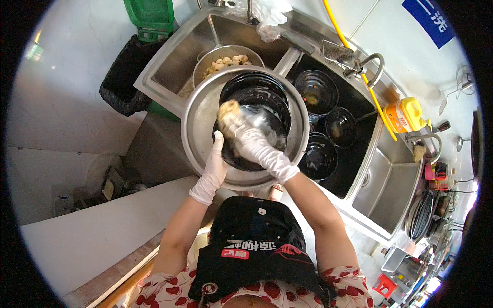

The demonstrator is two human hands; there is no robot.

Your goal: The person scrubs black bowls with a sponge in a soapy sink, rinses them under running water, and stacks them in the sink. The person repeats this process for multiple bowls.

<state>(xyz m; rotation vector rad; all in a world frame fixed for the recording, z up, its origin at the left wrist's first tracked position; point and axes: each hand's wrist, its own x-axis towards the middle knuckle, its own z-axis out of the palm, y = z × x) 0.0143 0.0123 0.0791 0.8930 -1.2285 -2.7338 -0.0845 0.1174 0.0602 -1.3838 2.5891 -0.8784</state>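
Note:
A wide stainless steel basin rests at the near edge of the sinks, with glossy black bowls in it. My left hand, in a white glove, grips the near-left rim of the front black bowl; its thumb is up and the other fingers are mostly hidden. Inside that bowl my right hand, gloved too and blurred by motion, holds a tan scrubbing sponge against the left inner wall. Whitish suds or wet glare show beside it. Another black bowl sits behind, partly covered by the front one.
A strainer of food scraps stands in the left sink. Several black bowls lie in the dark middle sink. Rightward are a faucet, a yellow jug and another sink compartment. A lined green bin stands left.

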